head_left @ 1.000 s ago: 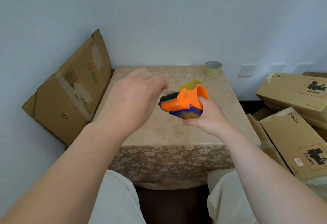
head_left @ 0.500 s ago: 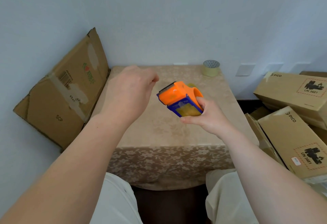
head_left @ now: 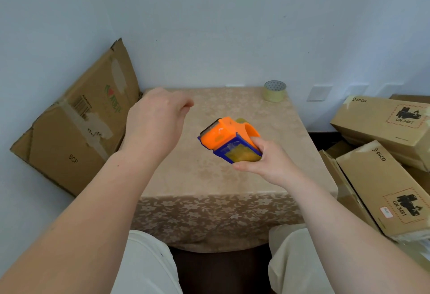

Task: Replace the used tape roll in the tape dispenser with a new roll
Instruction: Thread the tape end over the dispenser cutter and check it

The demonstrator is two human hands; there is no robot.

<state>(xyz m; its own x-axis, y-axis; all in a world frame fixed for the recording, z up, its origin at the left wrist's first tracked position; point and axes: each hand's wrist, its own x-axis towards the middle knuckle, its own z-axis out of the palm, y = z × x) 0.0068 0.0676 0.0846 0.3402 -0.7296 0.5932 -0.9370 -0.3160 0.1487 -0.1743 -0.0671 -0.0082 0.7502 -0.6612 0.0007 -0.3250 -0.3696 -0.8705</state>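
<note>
Tape dispenser (head_left: 229, 139), orange over blue, sits tilted in your right hand (head_left: 267, 163), fingers wrapped around its rear, above the table (head_left: 209, 177). Your left hand (head_left: 154, 126) hangs beside it, fingers loosely curled, holding nothing. A tape roll (head_left: 275, 91) stands at the table's far right corner.

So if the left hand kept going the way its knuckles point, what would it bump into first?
Probably nothing soon. The left hand points forward and rightward over the bare table, missing the tape dispenser. Eventually maybe the tape roll or the wall; depth is hard to judge.
</note>
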